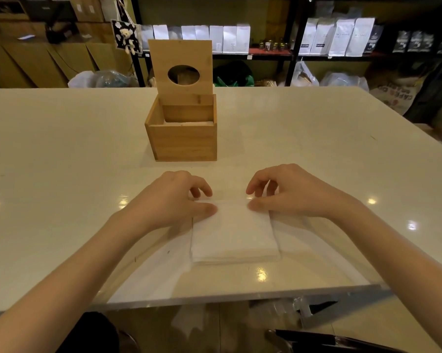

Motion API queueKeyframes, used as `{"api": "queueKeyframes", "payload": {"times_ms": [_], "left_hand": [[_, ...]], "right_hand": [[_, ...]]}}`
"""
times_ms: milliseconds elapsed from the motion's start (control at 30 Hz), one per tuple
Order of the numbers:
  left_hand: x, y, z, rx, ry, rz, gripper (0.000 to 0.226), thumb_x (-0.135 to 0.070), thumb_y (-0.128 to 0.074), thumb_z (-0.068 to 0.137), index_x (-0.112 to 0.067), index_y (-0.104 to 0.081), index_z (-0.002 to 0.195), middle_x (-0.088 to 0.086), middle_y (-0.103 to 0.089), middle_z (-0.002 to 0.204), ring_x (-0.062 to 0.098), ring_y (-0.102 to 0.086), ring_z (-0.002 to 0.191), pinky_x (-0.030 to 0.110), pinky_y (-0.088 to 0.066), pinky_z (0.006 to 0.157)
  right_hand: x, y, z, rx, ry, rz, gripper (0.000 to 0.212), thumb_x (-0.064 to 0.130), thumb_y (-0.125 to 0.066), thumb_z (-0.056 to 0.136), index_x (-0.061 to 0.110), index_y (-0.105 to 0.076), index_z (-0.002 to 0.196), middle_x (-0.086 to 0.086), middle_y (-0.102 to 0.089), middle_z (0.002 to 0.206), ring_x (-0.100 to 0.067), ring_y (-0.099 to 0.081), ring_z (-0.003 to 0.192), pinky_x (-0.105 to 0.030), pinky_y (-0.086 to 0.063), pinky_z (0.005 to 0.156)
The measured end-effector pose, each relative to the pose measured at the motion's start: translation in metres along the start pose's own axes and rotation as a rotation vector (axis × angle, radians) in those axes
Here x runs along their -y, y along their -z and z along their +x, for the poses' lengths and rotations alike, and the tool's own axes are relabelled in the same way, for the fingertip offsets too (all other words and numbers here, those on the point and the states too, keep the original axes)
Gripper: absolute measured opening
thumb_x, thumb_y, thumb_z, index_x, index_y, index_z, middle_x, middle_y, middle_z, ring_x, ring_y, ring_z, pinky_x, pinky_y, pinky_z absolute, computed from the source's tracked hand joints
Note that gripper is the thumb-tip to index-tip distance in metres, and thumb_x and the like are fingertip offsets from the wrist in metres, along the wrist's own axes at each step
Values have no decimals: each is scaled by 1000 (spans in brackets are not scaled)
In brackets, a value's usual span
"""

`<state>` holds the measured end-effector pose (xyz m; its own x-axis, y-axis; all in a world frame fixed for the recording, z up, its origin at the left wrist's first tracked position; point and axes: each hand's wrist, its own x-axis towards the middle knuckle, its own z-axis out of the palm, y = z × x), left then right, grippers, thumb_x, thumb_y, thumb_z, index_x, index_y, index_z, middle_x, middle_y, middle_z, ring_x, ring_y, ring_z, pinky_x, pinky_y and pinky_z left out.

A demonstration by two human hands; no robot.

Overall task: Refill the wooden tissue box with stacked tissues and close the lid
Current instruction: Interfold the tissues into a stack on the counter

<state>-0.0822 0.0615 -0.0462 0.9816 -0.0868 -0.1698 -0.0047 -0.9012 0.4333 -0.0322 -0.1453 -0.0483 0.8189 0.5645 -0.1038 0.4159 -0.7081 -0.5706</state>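
presently: tissue stack [234, 233], near; soft, light, floppy, best gripped at both side edges. left hand [174, 197], right hand [288, 192] pinching its far edge. wooden box [184, 141] far, lid [180, 70] up.

Left hand [175, 197] and right hand [288, 192] side by side, palms down, fingers curled.

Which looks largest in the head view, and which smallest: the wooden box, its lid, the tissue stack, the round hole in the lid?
1. wooden box and tissue stack: they look about alike, and the stack lies nearer the camera, so I do not rank them.
2. lid, standing upright.
3. round hole, clearly smallest.
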Motion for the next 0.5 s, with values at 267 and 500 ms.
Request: {"api": "queueKeyframes", "payload": {"times_ms": [267, 500], "left_hand": [[2, -2, 6, 37, -78, -30, 25, -29, -67, 79, -24, -67, 104, -10, -60, 91, 3, -54, 81, 7, -37, 61], [-2, -4, 11, 132, -73, -68, 15, -23, -64, 82, -20, -66, 97, -9, -60, 86, 3, -52, 75, 9, -40, 62]], "right_hand": [[3, 6, 5, 147, -37, -50, 23, 29, -72, 71, 23, -68, 93, 6, -58, 78, -10, -54, 72, -35, -49, 75], [3, 6, 9, 233, -38, -49, 7, 24, -70, 74, 21, -64, 78, 10, -58, 69, -7, -54, 65, -22, -43, 63]]}}
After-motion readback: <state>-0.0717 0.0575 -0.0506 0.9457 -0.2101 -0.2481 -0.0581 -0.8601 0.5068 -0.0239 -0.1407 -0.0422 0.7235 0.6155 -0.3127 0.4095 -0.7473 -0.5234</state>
